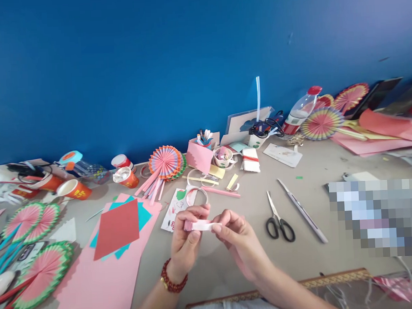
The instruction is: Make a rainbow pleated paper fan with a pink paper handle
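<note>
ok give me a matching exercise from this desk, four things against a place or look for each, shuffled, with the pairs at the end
Column one
1. scissors
2. red sheet
3. white strip
4. plastic bottle

Column two
A. held between the left hand and the right hand
B. topped with a red cap
C. black-handled
D. lying over turquoise paper

Pairs: 1-C, 2-D, 3-A, 4-B

The left hand point(186, 235) and right hand point(238, 237) partly hide a thin white paper strip point(202, 225); near the front edge of the grey table point(310, 193), pixelation blurs a flat rectangular object point(374, 222)
</note>
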`<state>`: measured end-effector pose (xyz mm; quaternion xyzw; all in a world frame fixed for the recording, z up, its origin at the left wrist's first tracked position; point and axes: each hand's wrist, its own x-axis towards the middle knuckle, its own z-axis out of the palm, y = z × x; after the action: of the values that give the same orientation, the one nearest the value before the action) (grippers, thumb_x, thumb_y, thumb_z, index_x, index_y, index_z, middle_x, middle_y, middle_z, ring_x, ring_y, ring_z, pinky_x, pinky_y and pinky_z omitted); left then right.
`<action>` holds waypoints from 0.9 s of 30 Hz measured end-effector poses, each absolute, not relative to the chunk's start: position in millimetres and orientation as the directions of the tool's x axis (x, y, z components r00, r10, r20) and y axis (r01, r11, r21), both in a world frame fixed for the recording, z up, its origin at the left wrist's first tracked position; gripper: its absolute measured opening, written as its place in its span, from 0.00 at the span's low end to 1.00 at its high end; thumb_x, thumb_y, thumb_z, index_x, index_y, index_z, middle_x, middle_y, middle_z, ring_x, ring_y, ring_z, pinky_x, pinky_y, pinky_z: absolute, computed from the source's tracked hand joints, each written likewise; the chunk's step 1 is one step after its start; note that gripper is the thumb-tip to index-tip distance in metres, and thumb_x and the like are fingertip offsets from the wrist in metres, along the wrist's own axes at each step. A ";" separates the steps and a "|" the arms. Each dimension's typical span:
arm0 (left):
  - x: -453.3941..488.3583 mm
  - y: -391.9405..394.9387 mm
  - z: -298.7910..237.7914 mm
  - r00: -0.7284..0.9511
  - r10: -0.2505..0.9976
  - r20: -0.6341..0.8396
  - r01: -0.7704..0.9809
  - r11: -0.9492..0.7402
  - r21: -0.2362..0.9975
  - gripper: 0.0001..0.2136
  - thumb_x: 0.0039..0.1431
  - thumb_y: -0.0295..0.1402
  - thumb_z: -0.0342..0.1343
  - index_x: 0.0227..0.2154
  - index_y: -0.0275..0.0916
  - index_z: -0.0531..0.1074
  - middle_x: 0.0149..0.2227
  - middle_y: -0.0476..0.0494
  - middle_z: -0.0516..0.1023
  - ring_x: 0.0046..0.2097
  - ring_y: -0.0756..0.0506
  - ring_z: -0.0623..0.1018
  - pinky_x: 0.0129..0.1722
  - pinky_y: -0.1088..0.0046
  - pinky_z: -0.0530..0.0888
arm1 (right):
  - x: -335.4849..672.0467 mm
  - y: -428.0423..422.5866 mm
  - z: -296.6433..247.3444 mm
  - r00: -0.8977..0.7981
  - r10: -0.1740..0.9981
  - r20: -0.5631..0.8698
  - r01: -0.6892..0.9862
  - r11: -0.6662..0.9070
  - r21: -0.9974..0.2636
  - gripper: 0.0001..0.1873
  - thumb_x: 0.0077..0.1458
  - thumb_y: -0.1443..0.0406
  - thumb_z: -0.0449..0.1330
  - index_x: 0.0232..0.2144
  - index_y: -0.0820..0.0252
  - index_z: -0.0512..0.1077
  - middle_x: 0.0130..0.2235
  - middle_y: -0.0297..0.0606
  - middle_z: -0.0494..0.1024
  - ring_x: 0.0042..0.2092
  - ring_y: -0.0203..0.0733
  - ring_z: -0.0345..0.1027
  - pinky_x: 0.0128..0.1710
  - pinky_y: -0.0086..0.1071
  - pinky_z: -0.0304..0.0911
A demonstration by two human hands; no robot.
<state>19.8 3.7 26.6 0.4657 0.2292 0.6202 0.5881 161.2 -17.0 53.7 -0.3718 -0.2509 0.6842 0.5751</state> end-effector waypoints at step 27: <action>18.9 5.4 25.0 0.104 0.919 0.380 -0.505 -0.281 0.816 0.04 0.64 0.34 0.58 0.41 0.44 0.72 0.44 0.42 0.75 0.55 0.39 0.74 0.57 0.53 0.71 | 150.6 -16.2 52.3 0.030 0.992 -0.120 -0.584 -0.080 -0.808 0.17 0.48 0.60 0.74 0.23 0.58 0.69 0.29 0.32 0.76 0.33 0.34 0.65 0.34 0.26 0.59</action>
<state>18.9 5.4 25.0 0.4872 0.2125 0.6349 0.5607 150.6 -16.2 52.3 -0.3652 -0.2794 0.6377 0.6180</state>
